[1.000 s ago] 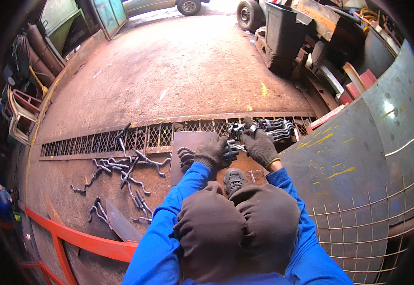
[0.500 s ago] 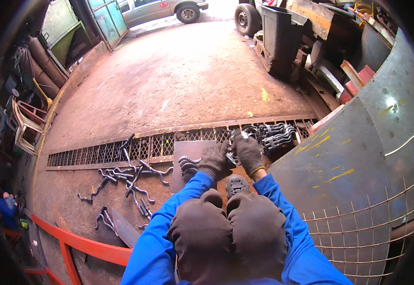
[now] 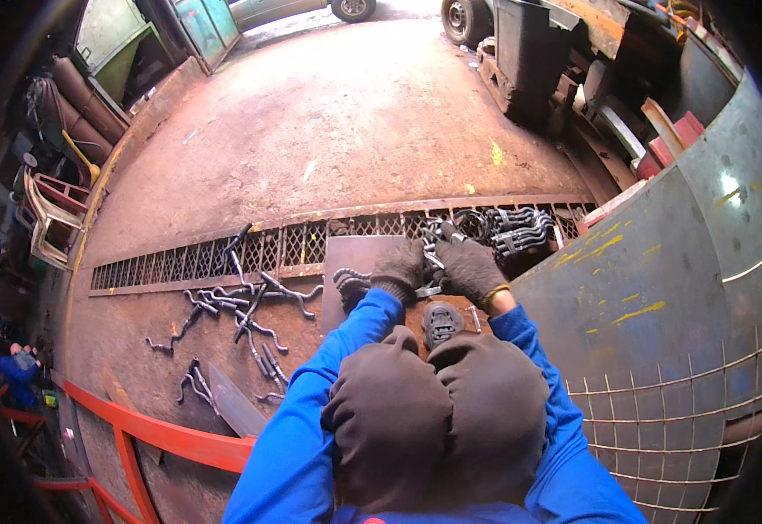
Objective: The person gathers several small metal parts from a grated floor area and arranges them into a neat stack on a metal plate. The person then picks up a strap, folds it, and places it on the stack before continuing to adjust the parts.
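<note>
My left hand (image 3: 398,265), in a dark glove, is closed at the right edge of a flat metal plate (image 3: 355,251). Several bent metal rods (image 3: 351,278) lie on that plate beside my left wrist. Close by, my right hand (image 3: 470,269), also gloved, has its fingers closed around a shiny bent metal rod (image 3: 433,253). The rod's shape is partly covered by the gloves. Just past my right hand, a stack of bent metal rods (image 3: 520,230) rests on the floor grating (image 3: 292,249).
Loose bent rods (image 3: 254,310) are scattered on the floor to the left. A red metal frame (image 3: 171,434) stands at lower left. Large metal sheets (image 3: 634,262) and a wire mesh (image 3: 660,428) lie on the right. Another person (image 3: 19,367) is at far left.
The view has shifted slightly, so the floor and car sit higher. My hands remain close together at the bent rod, and the right glove has turned a little.
</note>
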The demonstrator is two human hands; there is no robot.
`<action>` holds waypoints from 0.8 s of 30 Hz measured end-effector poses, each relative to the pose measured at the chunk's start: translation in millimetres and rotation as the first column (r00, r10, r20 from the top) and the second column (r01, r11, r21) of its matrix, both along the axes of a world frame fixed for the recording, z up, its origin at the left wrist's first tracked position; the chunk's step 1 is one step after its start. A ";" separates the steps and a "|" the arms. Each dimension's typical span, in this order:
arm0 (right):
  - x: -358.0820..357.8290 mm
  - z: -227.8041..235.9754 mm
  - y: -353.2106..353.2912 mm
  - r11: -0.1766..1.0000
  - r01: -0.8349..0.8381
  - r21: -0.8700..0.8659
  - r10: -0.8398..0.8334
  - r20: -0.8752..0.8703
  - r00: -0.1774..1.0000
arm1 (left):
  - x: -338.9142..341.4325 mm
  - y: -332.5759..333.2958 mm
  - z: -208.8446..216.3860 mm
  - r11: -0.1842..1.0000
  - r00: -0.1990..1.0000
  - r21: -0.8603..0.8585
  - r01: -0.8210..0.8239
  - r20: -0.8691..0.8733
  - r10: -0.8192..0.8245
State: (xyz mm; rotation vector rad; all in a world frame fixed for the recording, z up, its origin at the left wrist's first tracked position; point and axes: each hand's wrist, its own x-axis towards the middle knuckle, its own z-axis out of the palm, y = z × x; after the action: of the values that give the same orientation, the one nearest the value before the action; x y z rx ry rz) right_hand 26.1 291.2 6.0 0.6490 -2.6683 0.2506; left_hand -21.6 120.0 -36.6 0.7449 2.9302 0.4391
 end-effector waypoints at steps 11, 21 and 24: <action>14.8 5.8 -19.6 0.970 -0.134 0.203 -0.011 0.588 0.809 | 11.9 -9.7 14.6 0.998 0.995 -0.051 0.047 -0.082 -0.051; 23.8 -39.2 -10.3 0.998 -0.045 0.051 0.016 0.467 0.884 | 9.0 -6.2 15.0 0.995 0.999 -0.088 0.039 -0.006 -0.040; 38.5 -8.8 -19.5 1.000 0.029 -0.004 -0.022 0.568 0.823 | 13.6 -9.7 10.3 0.992 0.997 -0.103 0.075 0.001 -0.075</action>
State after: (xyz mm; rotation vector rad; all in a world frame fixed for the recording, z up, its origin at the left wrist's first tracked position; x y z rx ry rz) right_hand 64.6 271.7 -2.8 0.6045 -3.2394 0.5268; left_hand -8.0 110.3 -26.3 0.8387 2.8905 0.2784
